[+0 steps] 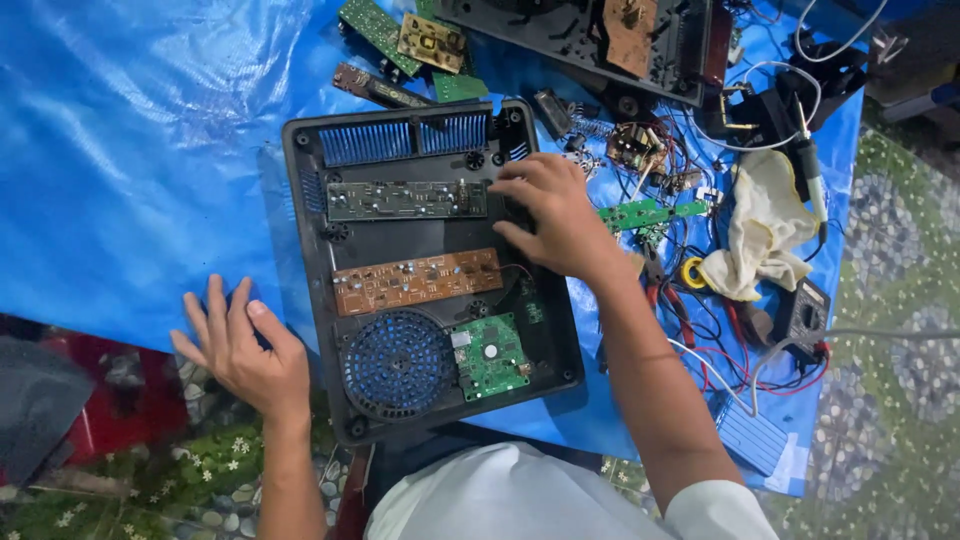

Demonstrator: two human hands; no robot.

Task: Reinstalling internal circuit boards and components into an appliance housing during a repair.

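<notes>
Nearest the camera, at six o'clock, a fold of white clothing (500, 495) fills the bottom edge, with both forearms rising out of it. The blue plastic sheet (130, 150) is the biggest thing in view, covering the floor from nine o'clock across to three. On it, at the centre, lies an open black appliance casing (305, 250), its inside facing up. Within the casing, a round blue fan grille (397, 363) sits at six o'clock, a brown circuit board (417, 280) crosses the middle, a long dark green circuit board (405, 200) lies above that toward twelve, and a small square green circuit board (490, 355) lies just beside the grille at five.

The right hand (555, 215) rests inside the casing at its two o'clock corner, fingers curled downward with the tips pressed against the casing near the end of the dark green board; whether it pinches anything there, I cannot tell. The left hand (245, 345) lies flat on the blue sheet at eight o'clock, fingers spread, just beside the casing's left wall, holding nothing.

A second dark casing (585, 40) with boards lies at twelve to one o'clock. A crumpled cream cloth (760, 235) lies at three, with a tangle of red and white wires (740, 360) at four. Loose circuit boards (405, 45) are scattered at eleven, and a narrow green board strip (650, 212) lies just right of the right hand.
</notes>
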